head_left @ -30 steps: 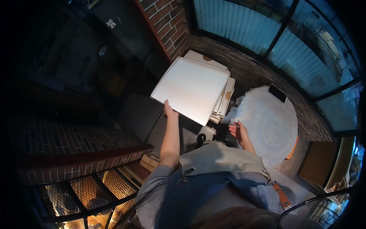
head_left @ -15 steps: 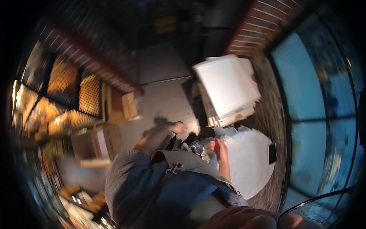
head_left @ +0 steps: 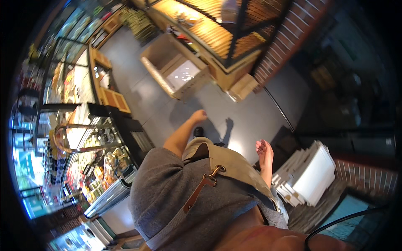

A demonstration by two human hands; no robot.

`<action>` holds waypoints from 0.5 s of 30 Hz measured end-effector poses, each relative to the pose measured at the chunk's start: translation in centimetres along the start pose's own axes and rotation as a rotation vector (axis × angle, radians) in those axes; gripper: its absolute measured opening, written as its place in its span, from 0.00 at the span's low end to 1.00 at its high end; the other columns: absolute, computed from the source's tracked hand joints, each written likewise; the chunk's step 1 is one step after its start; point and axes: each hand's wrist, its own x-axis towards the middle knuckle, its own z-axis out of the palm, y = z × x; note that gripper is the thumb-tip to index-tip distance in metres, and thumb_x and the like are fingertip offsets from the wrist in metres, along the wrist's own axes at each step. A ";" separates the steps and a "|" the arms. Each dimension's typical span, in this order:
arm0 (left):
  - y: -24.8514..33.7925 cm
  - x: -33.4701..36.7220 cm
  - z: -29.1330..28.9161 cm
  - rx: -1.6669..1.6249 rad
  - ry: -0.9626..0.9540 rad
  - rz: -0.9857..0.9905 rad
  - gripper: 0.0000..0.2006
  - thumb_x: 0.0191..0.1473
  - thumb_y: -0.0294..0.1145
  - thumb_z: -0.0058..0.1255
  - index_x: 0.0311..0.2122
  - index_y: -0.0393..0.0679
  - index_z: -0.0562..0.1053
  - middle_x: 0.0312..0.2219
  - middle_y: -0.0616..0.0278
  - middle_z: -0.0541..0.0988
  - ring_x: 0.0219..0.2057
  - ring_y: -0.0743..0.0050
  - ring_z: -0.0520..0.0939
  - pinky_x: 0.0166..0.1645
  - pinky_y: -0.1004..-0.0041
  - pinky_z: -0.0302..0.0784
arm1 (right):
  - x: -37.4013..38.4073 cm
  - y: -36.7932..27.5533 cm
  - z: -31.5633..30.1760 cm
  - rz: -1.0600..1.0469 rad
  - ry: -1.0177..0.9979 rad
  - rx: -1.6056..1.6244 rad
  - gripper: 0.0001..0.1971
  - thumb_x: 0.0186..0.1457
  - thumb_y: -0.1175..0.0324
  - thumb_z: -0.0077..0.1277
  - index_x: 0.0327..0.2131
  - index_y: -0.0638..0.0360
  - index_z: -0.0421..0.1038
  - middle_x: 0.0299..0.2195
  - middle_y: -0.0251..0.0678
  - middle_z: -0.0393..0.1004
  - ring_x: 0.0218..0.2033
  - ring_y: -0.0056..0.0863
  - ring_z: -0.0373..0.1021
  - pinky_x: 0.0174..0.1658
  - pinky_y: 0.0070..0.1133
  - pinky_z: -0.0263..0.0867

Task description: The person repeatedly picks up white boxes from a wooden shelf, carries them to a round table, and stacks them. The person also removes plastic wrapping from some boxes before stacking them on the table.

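Note:
My left hand (head_left: 199,116) hangs over the grey floor tiles in front of me. Its fingers point down and are hidden behind the back of the hand. Nothing shows in it. On my right side, my right hand (head_left: 264,154) is raised with its palm partly turned up and fingers loosely bent and apart, holding nothing. Beside that hand stands a stack of white flat boxes (head_left: 310,175). A tan apron (head_left: 238,167) with a brass clip and leather strap hangs from my body over a grey shirt.
An open cardboard box (head_left: 167,79) sits on the floor ahead, near a lit wooden display cabinet (head_left: 205,33). A smaller carton (head_left: 243,88) lies at the cabinet's corner. Along the left runs a glass display counter (head_left: 104,167). A brick wall (head_left: 289,33) rises at the far right.
My body and view have turned left. The white boxes have shifted to the lower right, and the round white tabletop is out of sight. The cardboard box and counter have come into fuller view.

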 end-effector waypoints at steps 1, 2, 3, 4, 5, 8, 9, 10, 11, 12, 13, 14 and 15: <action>-3.0 -0.7 -1.0 0.094 -0.001 0.100 0.12 0.44 0.35 0.49 0.34 0.40 0.75 0.30 0.52 0.79 0.31 0.60 0.80 0.38 0.63 0.74 | 1.2 1.1 3.7 0.021 -0.075 -0.017 0.17 0.58 0.59 0.45 0.44 0.62 0.67 0.37 0.39 0.75 0.36 0.25 0.70 0.40 0.21 0.65; -5.6 -0.6 -1.5 0.195 -0.018 0.209 0.13 0.45 0.36 0.49 0.34 0.40 0.75 0.31 0.51 0.79 0.34 0.60 0.79 0.41 0.64 0.74 | 2.6 1.7 6.8 0.032 -0.134 -0.028 0.17 0.58 0.59 0.45 0.44 0.62 0.67 0.36 0.39 0.75 0.35 0.25 0.70 0.40 0.21 0.65; -6.9 -1.4 -2.4 0.179 -0.092 0.175 0.13 0.44 0.36 0.49 0.34 0.40 0.75 0.32 0.51 0.79 0.35 0.60 0.79 0.41 0.64 0.74 | 4.5 2.2 10.3 0.063 -0.134 -0.048 0.16 0.58 0.60 0.45 0.44 0.62 0.67 0.36 0.39 0.75 0.35 0.25 0.70 0.39 0.21 0.65; -8.3 -2.7 -3.4 0.162 -0.177 0.132 0.13 0.44 0.37 0.48 0.34 0.40 0.75 0.32 0.50 0.79 0.36 0.60 0.79 0.42 0.64 0.74 | 5.5 3.4 13.6 0.106 -0.126 -0.066 0.15 0.58 0.61 0.45 0.44 0.62 0.67 0.36 0.40 0.75 0.34 0.26 0.71 0.38 0.21 0.66; -9.9 -3.1 -5.1 0.218 -0.246 0.074 0.13 0.44 0.37 0.48 0.34 0.40 0.75 0.33 0.49 0.79 0.36 0.59 0.79 0.41 0.64 0.74 | 6.7 4.7 16.8 0.087 -0.172 -0.037 0.14 0.58 0.62 0.46 0.43 0.62 0.67 0.36 0.40 0.75 0.34 0.25 0.71 0.36 0.19 0.65; -15.7 -5.7 -9.6 0.279 -0.390 -0.135 0.13 0.42 0.36 0.48 0.31 0.40 0.75 0.32 0.48 0.79 0.34 0.56 0.80 0.39 0.63 0.74 | 7.9 6.7 27.0 0.092 -0.298 -0.141 0.15 0.59 0.61 0.44 0.43 0.63 0.67 0.37 0.41 0.75 0.35 0.25 0.70 0.39 0.19 0.66; -17.4 -5.7 -11.4 0.246 -0.369 -0.220 0.12 0.41 0.35 0.48 0.28 0.40 0.76 0.32 0.47 0.79 0.34 0.54 0.80 0.39 0.61 0.74 | 8.0 7.3 29.8 0.095 -0.364 -0.185 0.14 0.60 0.62 0.44 0.43 0.62 0.68 0.37 0.39 0.75 0.35 0.24 0.71 0.39 0.19 0.66; -19.0 -5.9 -13.1 0.212 -0.350 -0.302 0.11 0.39 0.35 0.47 0.25 0.39 0.76 0.32 0.47 0.79 0.33 0.53 0.81 0.38 0.60 0.74 | 8.1 7.8 32.4 0.097 -0.428 -0.228 0.13 0.60 0.63 0.44 0.43 0.62 0.68 0.36 0.38 0.75 0.35 0.23 0.71 0.39 0.19 0.66; -21.1 -6.1 -14.4 0.202 -0.260 -0.304 0.11 0.39 0.34 0.47 0.26 0.40 0.76 0.31 0.48 0.79 0.32 0.53 0.81 0.38 0.60 0.75 | 8.2 8.1 34.6 0.101 -0.521 -0.320 0.12 0.60 0.65 0.43 0.42 0.61 0.70 0.35 0.35 0.76 0.35 0.22 0.71 0.39 0.18 0.65; -23.2 -6.3 -15.4 0.196 -0.175 -0.305 0.11 0.39 0.34 0.47 0.27 0.40 0.76 0.30 0.49 0.80 0.31 0.53 0.81 0.37 0.61 0.75 | 9.1 8.8 36.2 0.170 -0.563 -0.407 0.11 0.60 0.65 0.44 0.41 0.60 0.70 0.35 0.34 0.76 0.35 0.21 0.72 0.39 0.17 0.66; -24.5 -5.8 -16.5 0.194 -0.097 -0.299 0.11 0.39 0.33 0.47 0.28 0.41 0.76 0.29 0.50 0.80 0.30 0.53 0.81 0.36 0.61 0.75 | 10.1 9.1 37.5 0.197 -0.576 -0.464 0.11 0.60 0.65 0.44 0.41 0.60 0.70 0.35 0.34 0.76 0.35 0.21 0.72 0.39 0.17 0.66; -25.0 -5.4 -17.5 0.109 -0.008 -0.339 0.10 0.40 0.33 0.47 0.29 0.41 0.75 0.28 0.51 0.80 0.29 0.53 0.80 0.36 0.62 0.75 | 11.1 9.5 38.4 0.225 -0.588 -0.526 0.11 0.60 0.65 0.44 0.40 0.61 0.70 0.35 0.35 0.76 0.35 0.21 0.72 0.39 0.17 0.67; -25.3 -5.4 -18.3 0.019 0.078 -0.382 0.10 0.40 0.32 0.47 0.30 0.41 0.75 0.27 0.52 0.80 0.28 0.54 0.80 0.35 0.63 0.75 | 12.8 10.1 39.3 0.278 -0.558 -0.569 0.10 0.59 0.65 0.45 0.39 0.60 0.71 0.34 0.36 0.77 0.34 0.21 0.73 0.37 0.16 0.67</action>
